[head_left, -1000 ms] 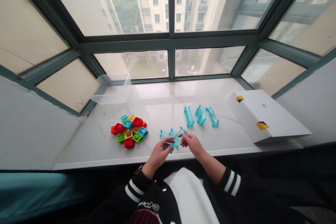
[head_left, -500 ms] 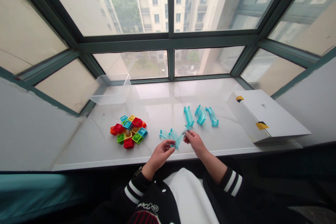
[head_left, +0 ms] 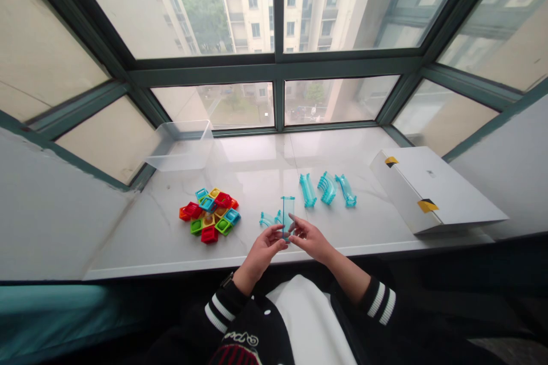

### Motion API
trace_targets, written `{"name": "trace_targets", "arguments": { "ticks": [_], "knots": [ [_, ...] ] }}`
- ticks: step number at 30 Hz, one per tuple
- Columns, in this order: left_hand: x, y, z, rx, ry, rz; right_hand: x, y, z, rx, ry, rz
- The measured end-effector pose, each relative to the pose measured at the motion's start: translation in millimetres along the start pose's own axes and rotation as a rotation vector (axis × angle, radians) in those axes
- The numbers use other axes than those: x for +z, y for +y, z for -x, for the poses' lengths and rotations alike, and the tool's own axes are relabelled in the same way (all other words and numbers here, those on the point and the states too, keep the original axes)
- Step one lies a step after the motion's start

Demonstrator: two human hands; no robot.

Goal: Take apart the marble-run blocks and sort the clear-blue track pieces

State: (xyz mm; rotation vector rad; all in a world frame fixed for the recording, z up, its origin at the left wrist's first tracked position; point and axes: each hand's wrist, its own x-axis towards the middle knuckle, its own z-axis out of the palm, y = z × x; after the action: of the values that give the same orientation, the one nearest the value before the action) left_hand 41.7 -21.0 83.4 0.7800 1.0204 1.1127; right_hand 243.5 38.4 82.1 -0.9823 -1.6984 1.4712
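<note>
A straight, clear blue plastic track piece (head_left: 288, 208) stands upright between my hands, close to the counter's front edge. My left hand (head_left: 264, 246) grips its lower left side, and my right hand (head_left: 311, 238) pinches it low on the right. Fingers cover its bottom end. Just behind my left hand lies a curved blue track piece (head_left: 269, 219), partly hidden. Farther back on the right are a straight track piece (head_left: 307, 190), a ribbed curved track piece (head_left: 327, 188) and a wavy track piece (head_left: 346, 190), lying side by side and untouched.
A pile of red, green, yellow and blue plastic blocks (head_left: 209, 234) sits left of my hands. A clear plastic bin (head_left: 180, 161) stands at the back left by the window. On the right is a white box (head_left: 445, 188) with yellow-black tabs.
The held track piece has turned from slanting to upright. My right hand has come down from its upper end to its lower part, nearer my left hand.
</note>
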Motion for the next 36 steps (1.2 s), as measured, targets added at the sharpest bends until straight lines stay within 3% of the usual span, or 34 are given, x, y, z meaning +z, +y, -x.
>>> {"name": "trace_targets", "arguments": {
  "ticks": [9,12,18,23,29,36],
  "knots": [
    [6.4,12.4,-10.0,-0.004,0.059,0.057,-7.4,-8.0,5.2,-0.225,0.116,0.164],
    [12.4,15.1,-22.1,0.014,0.031,0.037,-11.8,-12.4,4.5,-0.272,0.134,0.244],
    [31.3,15.5,-52.9,0.090,0.007,-0.104,-27.4,-12.6,0.9,-0.309,0.305,0.339],
    [52.2,25.0,-70.9,0.175,0.055,-0.335,-48.4,-10.6,-3.8,-0.311,0.399,0.472],
    [70.4,34.3,-80.3,0.254,-0.012,-0.508,-72.9,-12.6,-12.4,-0.278,0.451,0.626],
    [78.7,28.2,-94.4,0.189,-0.053,-0.544,-89.2,-18.6,-31.7,-0.181,0.431,0.801]
  ]
}}
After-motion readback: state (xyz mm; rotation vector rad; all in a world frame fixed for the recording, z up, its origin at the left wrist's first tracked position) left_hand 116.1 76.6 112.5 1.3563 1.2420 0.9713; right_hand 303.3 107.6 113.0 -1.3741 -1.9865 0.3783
